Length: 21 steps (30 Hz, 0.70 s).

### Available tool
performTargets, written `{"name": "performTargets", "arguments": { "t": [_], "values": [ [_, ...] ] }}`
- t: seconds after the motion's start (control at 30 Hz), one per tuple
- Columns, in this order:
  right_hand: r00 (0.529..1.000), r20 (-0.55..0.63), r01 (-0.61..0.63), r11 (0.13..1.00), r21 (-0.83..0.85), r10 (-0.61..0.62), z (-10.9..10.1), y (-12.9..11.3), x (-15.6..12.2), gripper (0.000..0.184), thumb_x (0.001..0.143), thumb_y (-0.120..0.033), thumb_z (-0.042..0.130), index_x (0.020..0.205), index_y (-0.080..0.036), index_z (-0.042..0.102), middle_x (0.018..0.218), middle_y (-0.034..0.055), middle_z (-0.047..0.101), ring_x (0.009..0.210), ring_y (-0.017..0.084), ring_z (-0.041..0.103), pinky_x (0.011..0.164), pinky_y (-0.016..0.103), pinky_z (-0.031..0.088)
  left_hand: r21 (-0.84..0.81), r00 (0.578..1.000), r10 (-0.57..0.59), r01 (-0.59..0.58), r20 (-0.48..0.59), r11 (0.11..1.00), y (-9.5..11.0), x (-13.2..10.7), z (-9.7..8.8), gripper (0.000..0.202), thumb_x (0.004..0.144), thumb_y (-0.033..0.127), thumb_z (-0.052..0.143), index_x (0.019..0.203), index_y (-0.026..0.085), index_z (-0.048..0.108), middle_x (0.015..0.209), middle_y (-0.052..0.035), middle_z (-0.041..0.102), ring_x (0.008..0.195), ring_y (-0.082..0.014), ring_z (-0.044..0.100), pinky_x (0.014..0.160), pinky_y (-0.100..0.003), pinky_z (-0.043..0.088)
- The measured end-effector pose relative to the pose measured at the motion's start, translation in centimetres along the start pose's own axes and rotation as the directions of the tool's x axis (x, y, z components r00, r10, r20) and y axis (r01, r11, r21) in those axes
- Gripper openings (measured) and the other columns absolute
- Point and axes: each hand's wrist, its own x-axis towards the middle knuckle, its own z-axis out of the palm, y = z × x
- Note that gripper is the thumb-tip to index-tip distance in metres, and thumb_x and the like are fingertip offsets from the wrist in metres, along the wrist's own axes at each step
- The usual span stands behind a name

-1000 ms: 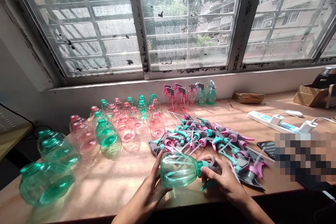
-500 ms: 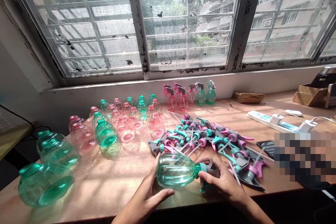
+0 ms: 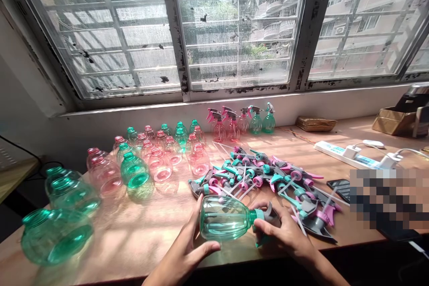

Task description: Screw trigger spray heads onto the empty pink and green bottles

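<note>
In the head view, a green bottle (image 3: 224, 217) is being held on its side low over the worktop (image 3: 140, 237), near its front edge; the left hand (image 3: 187, 250) is being kept gripped round the base, and the right hand (image 3: 284, 232) closed on the trigger head (image 3: 269, 216) at the neck; the bottle is being judged light, thin-walled, slippery and easily dented, best taken at base and neck; nothing is being seen inside it, nor in the open bottles (image 3: 161, 163) behind.

The bottle (image 3: 224, 218) at the table's (image 3: 150, 237) near edge is clear teal-green, and its spray head (image 3: 269, 215) is grey with a teal collar. Behind it, the heap of spray heads (image 3: 268, 176) mixes grey, teal and pink. Toward the left edge stand translucent pink bottles (image 3: 161, 167) and green bottles (image 3: 134, 173). The table is pale wood, sun-striped, and the power strip (image 3: 338, 150) is white.
</note>
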Motion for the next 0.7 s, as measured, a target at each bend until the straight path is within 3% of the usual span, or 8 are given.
{"name": "performTargets", "arguments": {
  "t": [0.13,0.3,0.43,0.57,0.7],
  "values": [
    [1.0,-0.007,0.008,1.0,0.015,-0.008,0.07,-0.17,0.04,0.042,0.082,-0.049,0.09,0.106,-0.021,0.069,0.068,-0.0016,0.079,0.059,0.019,0.076,0.06,0.032,0.063,-0.023,1.0,0.006,-0.006,0.01,1.0,0.11,0.02,0.05,0.096,0.094,0.039,0.08,0.168,0.045,0.019,0.181,0.0014,0.019,0.165,-0.035,0.02,0.133,-0.053,0.026],
    [1.0,-0.023,0.003,1.0,0.025,-0.002,0.15,-0.31,0.01,0.043,0.082,-0.049,0.09,0.106,-0.021,0.07,0.067,-0.0006,0.079,0.06,0.022,0.077,0.059,0.034,0.065,-0.048,0.998,0.046,-0.044,0.032,0.998,0.14,0.17,0.24,0.089,0.102,0.04,0.07,0.169,0.048,0.012,0.182,0.0034,0.009,0.166,-0.0352,0.008,0.13,-0.051,0.034],
    [1.0,-0.012,0.008,0.998,0.068,-0.007,0.15,-0.31,0.05,0.043,0.082,-0.049,0.09,0.106,-0.019,0.07,0.067,-0.0004,0.079,0.059,0.02,0.076,0.059,0.034,0.066,-0.076,0.999,0.028,-0.024,0.041,0.997,0.16,0.2,0.3,0.102,0.095,0.041,0.079,0.168,0.049,0.008,0.182,0.0014,0.013,0.165,-0.0374,0.014,0.131,-0.055,0.031],
    [1.0,-0.027,0.016,0.997,0.069,-0.014,0.09,-0.27,0.14,0.044,0.081,-0.048,0.091,0.106,-0.019,0.07,0.068,0.0003,0.08,0.059,0.021,0.076,0.059,0.034,0.066,-0.122,0.999,-0.008,0.014,0.051,0.992,0.59,0.08,0.32,0.092,0.1,0.044,0.073,0.168,0.048,0.012,0.181,0.0012,0.016,0.165,-0.0353,0.018,0.133,-0.054,0.028],
    [1.0,-0.027,0.003,0.999,0.054,-0.002,0.06,-0.27,0.19,0.046,0.081,-0.052,0.09,0.106,-0.019,0.07,0.066,0.0,0.08,0.058,0.021,0.076,0.06,0.034,0.065,-0.169,0.997,-0.023,0.034,0.067,0.985,0.67,0.09,0.24,0.096,0.096,0.039,0.079,0.168,0.047,0.017,0.179,-0.0005,0.025,0.164,-0.0354,0.024,0.131,-0.055,0.032]
  ]
}}
